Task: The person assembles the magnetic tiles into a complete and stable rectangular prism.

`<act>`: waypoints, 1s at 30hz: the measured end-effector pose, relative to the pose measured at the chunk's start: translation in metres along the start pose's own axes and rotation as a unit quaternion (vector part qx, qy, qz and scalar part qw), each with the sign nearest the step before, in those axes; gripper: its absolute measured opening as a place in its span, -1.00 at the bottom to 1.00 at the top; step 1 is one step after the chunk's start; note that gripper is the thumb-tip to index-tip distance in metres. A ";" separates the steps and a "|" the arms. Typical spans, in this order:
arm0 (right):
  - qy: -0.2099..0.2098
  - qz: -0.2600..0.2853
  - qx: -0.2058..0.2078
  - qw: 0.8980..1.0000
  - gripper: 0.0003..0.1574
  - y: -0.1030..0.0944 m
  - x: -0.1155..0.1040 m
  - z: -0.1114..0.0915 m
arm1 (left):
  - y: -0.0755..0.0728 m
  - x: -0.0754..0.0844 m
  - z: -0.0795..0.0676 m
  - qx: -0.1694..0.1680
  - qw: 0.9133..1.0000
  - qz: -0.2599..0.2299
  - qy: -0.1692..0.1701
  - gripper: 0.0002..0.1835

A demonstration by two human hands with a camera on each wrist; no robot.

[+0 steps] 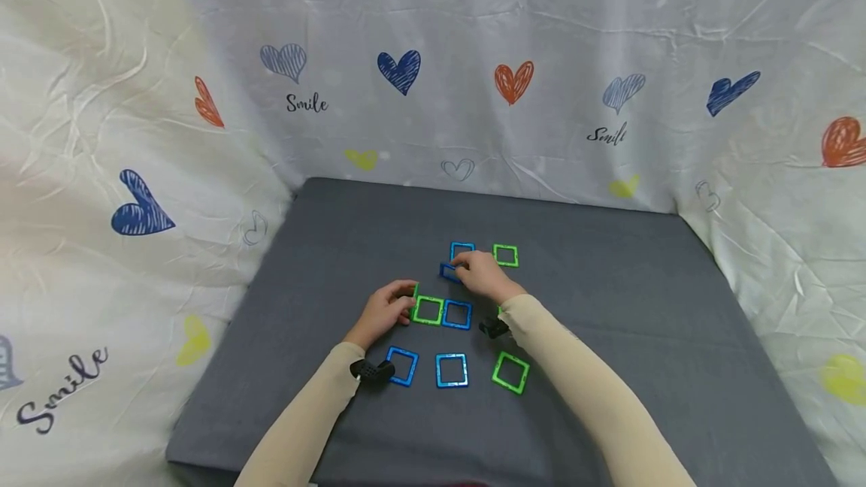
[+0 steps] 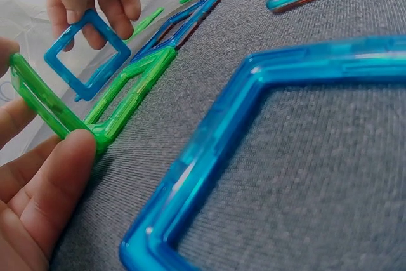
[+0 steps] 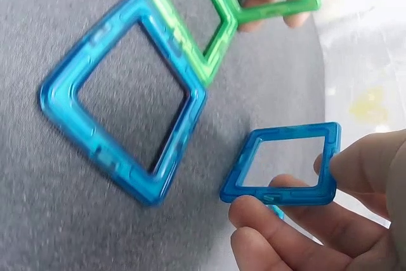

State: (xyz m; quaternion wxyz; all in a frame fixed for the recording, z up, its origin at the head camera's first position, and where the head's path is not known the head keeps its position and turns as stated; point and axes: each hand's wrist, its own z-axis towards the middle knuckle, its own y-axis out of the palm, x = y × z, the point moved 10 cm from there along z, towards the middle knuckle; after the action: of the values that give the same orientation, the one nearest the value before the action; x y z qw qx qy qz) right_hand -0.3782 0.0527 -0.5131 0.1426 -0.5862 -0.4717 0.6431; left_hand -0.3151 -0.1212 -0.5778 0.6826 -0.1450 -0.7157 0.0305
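Observation:
My left hand point(image 1: 382, 314) pinches a green square frame tile point(image 2: 43, 88) between thumb and fingers. That tile stands tilted up along the left edge of a green tile point(image 1: 428, 322) lying flat. Against the flat green tile's right side lies a blue tile point(image 3: 95, 39), also flat. My right hand point(image 1: 485, 276) is farther back, pinching another blue square frame tile point(image 3: 288, 132) by its edges, raised off the dark cloth. Behind that hand, a blue tile point(image 1: 463, 245) is partly covered by the fingers in the head view.
A green tile point(image 1: 497, 255) lies at the back right. In front lie a blue tile point(image 1: 414, 370) by the left wrist, another blue tile point(image 1: 452, 385) and a green tile point(image 1: 507, 386). The right wrist mostly hides one more green piece. Printed white curtains surround the grey table point(image 1: 609, 284).

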 end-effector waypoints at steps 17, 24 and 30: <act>-0.032 0.013 -0.021 0.999 -0.57 0.018 -0.028 0.000 | 0.001 -0.001 0.000 0.003 1.000 -0.002 0.000 -0.59; -0.037 0.015 -0.032 0.999 -0.59 0.023 -0.031 -0.002 | -0.002 0.037 -0.017 -0.009 1.000 0.001 0.002 -0.58; -0.037 0.023 -0.048 0.998 -0.60 0.029 -0.029 -0.002 | -0.003 0.042 -0.019 -0.008 1.000 0.010 0.006 -0.59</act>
State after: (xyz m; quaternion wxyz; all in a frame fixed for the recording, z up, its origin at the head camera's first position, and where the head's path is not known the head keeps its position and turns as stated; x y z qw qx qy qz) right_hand -0.3572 0.0174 -0.5174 0.0822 -0.5786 -0.4935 0.6441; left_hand -0.2976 -0.1168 -0.5356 0.6851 -0.1581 -0.7104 0.0310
